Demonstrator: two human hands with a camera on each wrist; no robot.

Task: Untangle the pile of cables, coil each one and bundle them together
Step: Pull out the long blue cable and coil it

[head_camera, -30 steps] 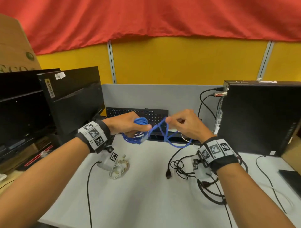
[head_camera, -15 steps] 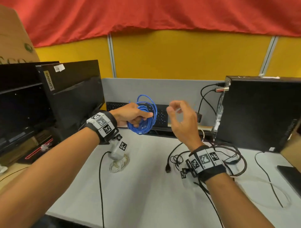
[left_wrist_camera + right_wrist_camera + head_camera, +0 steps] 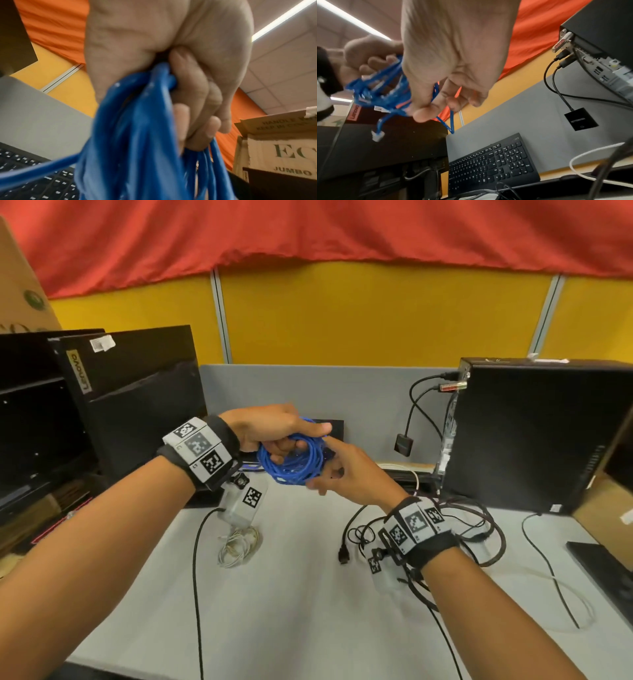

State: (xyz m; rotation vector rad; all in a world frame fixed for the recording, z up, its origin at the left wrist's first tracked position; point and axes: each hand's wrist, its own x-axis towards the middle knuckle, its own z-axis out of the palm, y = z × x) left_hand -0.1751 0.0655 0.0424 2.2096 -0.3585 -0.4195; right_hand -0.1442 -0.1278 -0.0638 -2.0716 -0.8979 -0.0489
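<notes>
A blue network cable (image 3: 291,465) is wound into a coil and held up above the grey desk (image 3: 291,594). My left hand (image 3: 274,433) grips the coil's top, fingers curled through the loops (image 3: 193,108). My right hand (image 3: 342,474) is against the coil's right side, thumb and fingers closed loosely on a blue strand (image 3: 452,125). One clear plug (image 3: 377,136) dangles from the coil. A coiled white cable (image 3: 239,546) lies on the desk below my left wrist. Tangled black cables (image 3: 363,534) lie under my right wrist.
A black computer tower (image 3: 541,433) stands at the right with cables and an adapter (image 3: 403,445) hanging off it. Black monitors (image 3: 137,405) fill the left. A keyboard (image 3: 493,166) leans at the back. A thin white cable (image 3: 579,604) and a flat black device (image 3: 606,570) lie at the right.
The loose blue length between my hands has been wound onto the coil. My right hand let go, swung round and came back against the coil's right side. The coil now sits lower.
</notes>
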